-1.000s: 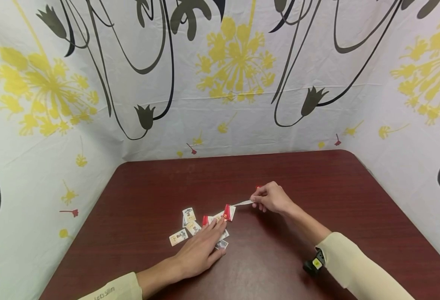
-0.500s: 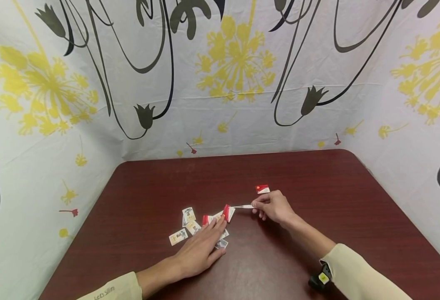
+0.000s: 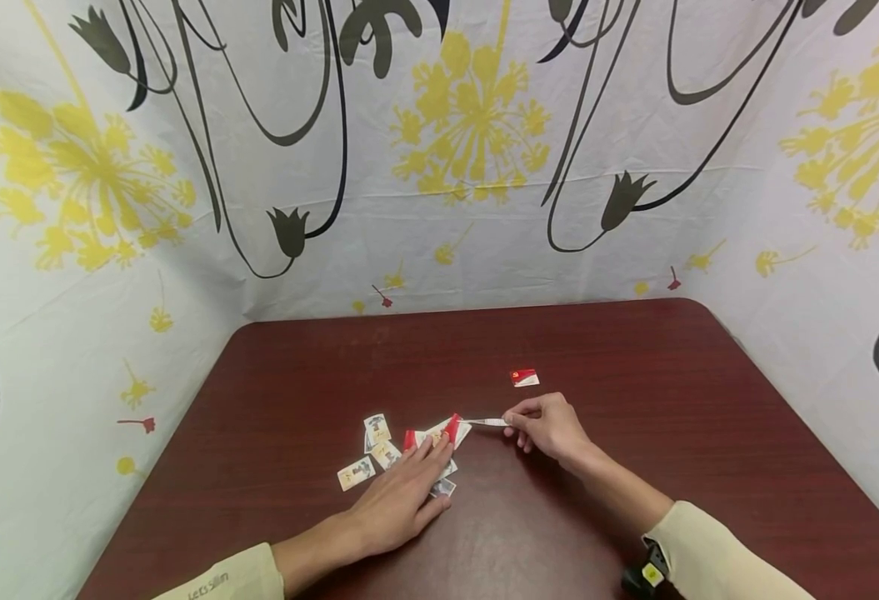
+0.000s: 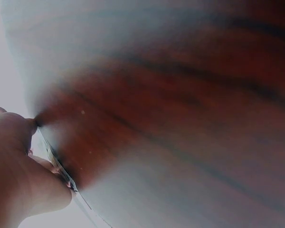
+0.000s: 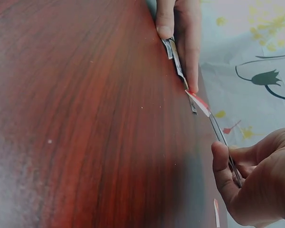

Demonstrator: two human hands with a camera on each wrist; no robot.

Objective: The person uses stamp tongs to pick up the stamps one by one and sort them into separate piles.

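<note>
My right hand (image 3: 551, 427) pinches a pair of slim metal tweezers (image 5: 217, 130) between thumb and fingers. At the tweezers' tips is a red-and-white stamp (image 5: 200, 103), tilted up from the pile in the right wrist view. My left hand (image 3: 400, 502) lies flat with its fingers spread over several small picture stamps (image 3: 387, 454), hiding part of the pile. Its fingertips touch the lower end of the red-and-white stamp. In the left wrist view only part of that hand (image 4: 19, 175) shows, with thin paper edges under it.
Another red-and-white stamp (image 3: 525, 378) lies alone on the dark red-brown table (image 3: 379, 358), beyond my right hand. One loose picture stamp (image 3: 357, 474) sits at the pile's left. Patterned white cloth (image 3: 476, 242) stands behind the table and along both sides.
My right hand has moved slightly toward me with the tweezers, and the lone stamp behind it has come into full view. The left hand has stayed in place.
</note>
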